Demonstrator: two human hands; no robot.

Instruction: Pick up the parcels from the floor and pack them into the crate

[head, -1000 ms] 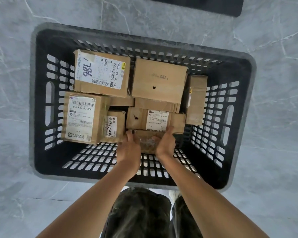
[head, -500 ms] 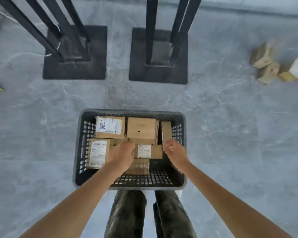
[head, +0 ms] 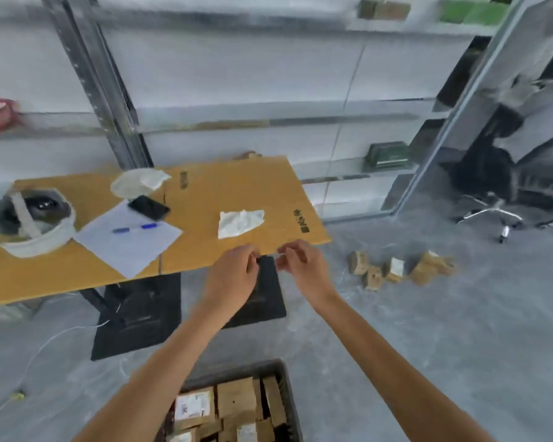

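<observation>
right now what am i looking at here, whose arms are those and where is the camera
There is no machine here. The camera sits on a person's head and looks forward and down, so the two bare arms are that person's own. The left hand and right hand hang in front with fingers loosely curled, holding nothing. At the bottom edge is a dark crate with packed parcels inside. A few loose parcels lie on the grey floor to the right. On the left, a cardboard sheet serves as a tabletop, with a sheet of paper, a blue pen and a dark phone on it.
</observation>
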